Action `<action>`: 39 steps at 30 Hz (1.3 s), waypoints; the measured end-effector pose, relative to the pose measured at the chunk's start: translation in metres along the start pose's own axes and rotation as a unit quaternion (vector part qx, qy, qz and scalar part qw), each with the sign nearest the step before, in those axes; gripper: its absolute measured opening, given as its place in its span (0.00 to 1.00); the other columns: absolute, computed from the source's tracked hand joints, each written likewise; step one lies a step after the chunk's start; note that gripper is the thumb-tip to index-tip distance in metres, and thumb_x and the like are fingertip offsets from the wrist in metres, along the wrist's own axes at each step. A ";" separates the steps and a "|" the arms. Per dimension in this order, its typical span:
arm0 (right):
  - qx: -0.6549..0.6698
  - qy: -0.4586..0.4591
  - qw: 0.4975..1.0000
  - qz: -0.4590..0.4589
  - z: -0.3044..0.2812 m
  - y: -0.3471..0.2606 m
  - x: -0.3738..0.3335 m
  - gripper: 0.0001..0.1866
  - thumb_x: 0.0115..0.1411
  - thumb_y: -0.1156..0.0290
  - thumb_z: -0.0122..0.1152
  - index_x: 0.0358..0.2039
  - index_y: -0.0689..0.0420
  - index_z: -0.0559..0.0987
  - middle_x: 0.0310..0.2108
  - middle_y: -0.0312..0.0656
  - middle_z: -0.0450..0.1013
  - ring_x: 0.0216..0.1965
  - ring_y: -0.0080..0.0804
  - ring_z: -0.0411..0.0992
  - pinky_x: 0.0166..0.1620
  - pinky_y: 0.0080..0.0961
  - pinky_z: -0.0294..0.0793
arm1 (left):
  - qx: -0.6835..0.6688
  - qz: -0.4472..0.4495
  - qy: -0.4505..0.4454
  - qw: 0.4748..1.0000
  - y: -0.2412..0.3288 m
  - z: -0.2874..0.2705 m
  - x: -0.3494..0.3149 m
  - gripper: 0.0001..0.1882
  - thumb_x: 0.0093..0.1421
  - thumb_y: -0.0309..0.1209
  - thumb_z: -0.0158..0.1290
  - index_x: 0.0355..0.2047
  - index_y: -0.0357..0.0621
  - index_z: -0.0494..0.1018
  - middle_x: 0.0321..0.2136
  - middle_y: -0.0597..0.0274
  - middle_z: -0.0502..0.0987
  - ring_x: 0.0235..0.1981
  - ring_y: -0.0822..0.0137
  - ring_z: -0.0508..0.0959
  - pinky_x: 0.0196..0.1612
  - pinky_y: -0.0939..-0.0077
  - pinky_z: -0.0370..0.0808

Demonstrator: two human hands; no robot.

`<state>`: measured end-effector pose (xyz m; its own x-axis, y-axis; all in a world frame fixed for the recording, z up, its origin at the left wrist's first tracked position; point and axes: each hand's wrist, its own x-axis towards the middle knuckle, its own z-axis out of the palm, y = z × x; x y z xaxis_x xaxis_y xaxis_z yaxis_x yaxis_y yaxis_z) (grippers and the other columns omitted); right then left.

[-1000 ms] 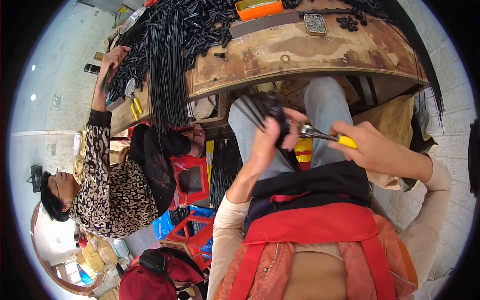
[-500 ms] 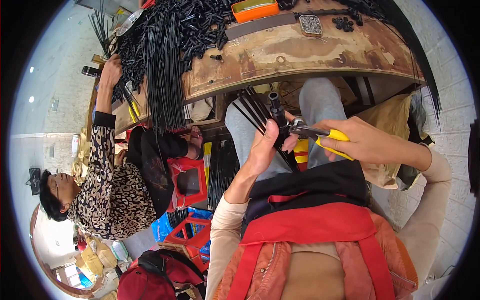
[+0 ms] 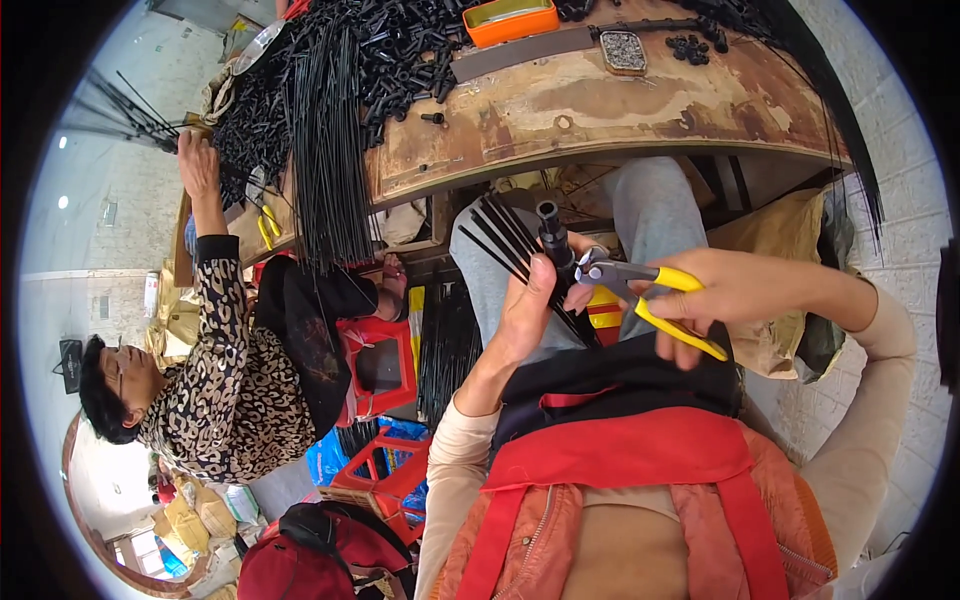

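Observation:
My left hand (image 3: 528, 312) is wrapped around a bundle of thin black rods (image 3: 503, 232) and a black tubular fitting (image 3: 551, 230), which stands tilted above my lap. Its thumb presses along the near side of the bundle. In my right hand (image 3: 722, 285) are pincers with yellow handles (image 3: 688, 334), the fingers around the grips and the handles spread apart. The metal head of the pincers (image 3: 600, 271) lies beside the fitting, close to my left fingertips; whether the jaws touch anything, I cannot tell.
Ahead, the wooden bench (image 3: 570, 98) carries a heap of black fittings (image 3: 395, 60), a hanging bundle of black rods (image 3: 327, 150), an orange box (image 3: 512, 24) and a small tin (image 3: 623, 50). Left, a co-worker (image 3: 235, 360) holds more rods. Red stools (image 3: 378, 372) stand nearby.
The pincers' handles have opened wider in my right hand, and their head has turned slightly. The co-worker's raised hand has moved left, swinging its rods outward.

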<state>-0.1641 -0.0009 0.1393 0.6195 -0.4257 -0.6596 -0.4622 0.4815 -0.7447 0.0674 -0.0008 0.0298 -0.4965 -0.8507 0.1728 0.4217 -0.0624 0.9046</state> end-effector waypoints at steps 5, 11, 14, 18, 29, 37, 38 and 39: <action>-0.234 0.086 0.968 -0.014 -0.008 -0.017 -0.018 0.19 0.68 0.62 0.47 0.52 0.62 0.69 0.23 0.44 0.74 0.23 0.31 0.75 0.32 0.29 0.73 | -0.015 -0.031 -0.024 0.999 0.001 -0.003 0.012 0.36 0.66 0.61 0.37 0.44 0.34 0.68 0.20 0.69 0.64 0.21 0.77 0.63 0.25 0.82 0.61; -0.379 0.096 0.919 -0.045 -0.025 -0.041 -0.023 0.18 0.67 0.62 0.49 0.50 0.62 0.70 0.22 0.50 0.72 0.24 0.43 0.73 0.30 0.37 0.70 | -0.039 -0.026 -0.027 0.999 -0.001 0.000 0.025 0.28 0.68 0.55 0.38 0.48 0.40 0.63 0.20 0.67 0.64 0.21 0.76 0.63 0.25 0.80 0.62; -0.365 0.123 0.910 -0.153 -0.051 -0.016 0.008 0.20 0.65 0.58 0.53 0.50 0.59 0.70 0.24 0.52 0.73 0.28 0.50 0.74 0.34 0.40 0.71 | -0.069 -0.054 0.017 0.996 -0.006 -0.009 0.035 0.29 0.68 0.55 0.37 0.47 0.39 0.64 0.19 0.67 0.65 0.20 0.75 0.63 0.24 0.79 0.62; -0.439 0.368 0.791 -0.215 -0.098 0.031 0.035 0.24 0.61 0.53 0.58 0.49 0.57 0.70 0.28 0.52 0.75 0.32 0.53 0.75 0.35 0.44 0.71 | -0.018 -0.022 0.212 0.977 0.013 -0.049 0.054 0.31 0.67 0.57 0.39 0.45 0.38 0.67 0.18 0.69 0.62 0.18 0.75 0.62 0.22 0.78 0.61; -0.425 0.121 0.770 -0.460 -0.019 0.069 0.076 0.14 0.53 0.72 0.61 0.41 0.60 0.77 0.43 0.50 0.72 0.45 0.41 0.73 0.47 0.35 0.74 | -0.038 0.341 0.381 0.859 0.145 -0.036 0.032 0.27 0.69 0.54 0.36 0.46 0.39 0.64 0.21 0.69 0.58 0.22 0.75 0.56 0.29 0.80 0.58; 0.187 0.419 0.792 -0.404 -0.053 0.091 -0.001 0.32 0.51 0.71 0.71 0.54 0.62 0.65 0.39 0.48 0.75 0.21 0.29 0.75 0.21 0.22 0.77 | -0.373 0.177 0.271 0.870 0.052 -0.029 0.038 0.24 0.61 0.44 0.55 0.42 0.32 0.67 0.32 0.59 0.71 0.36 0.63 0.70 0.51 0.66 0.68; 0.193 0.461 0.740 -0.451 -0.052 0.084 -0.013 0.29 0.51 0.71 0.70 0.51 0.62 0.66 0.36 0.45 0.74 0.18 0.26 0.73 0.18 0.19 0.73 | -0.501 0.136 0.247 0.818 0.020 -0.035 0.039 0.25 0.60 0.44 0.56 0.43 0.31 0.68 0.38 0.51 0.74 0.44 0.56 0.73 0.59 0.60 0.66; 0.198 0.503 0.683 -0.492 -0.049 0.075 -0.030 0.27 0.52 0.70 0.69 0.49 0.62 0.67 0.33 0.42 0.74 0.15 0.23 0.70 0.15 0.17 0.70 | -0.445 0.108 0.220 0.862 -0.006 -0.033 0.041 0.26 0.62 0.44 0.52 0.43 0.28 0.69 0.43 0.45 0.75 0.50 0.50 0.72 0.63 0.56 0.64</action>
<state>-0.2484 0.0107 0.0988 -0.3344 -0.9071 0.2555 0.1944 -0.3317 -0.9231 0.0691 -0.0525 0.0187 -0.0815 -0.9958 -0.0418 0.9797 -0.0878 0.1803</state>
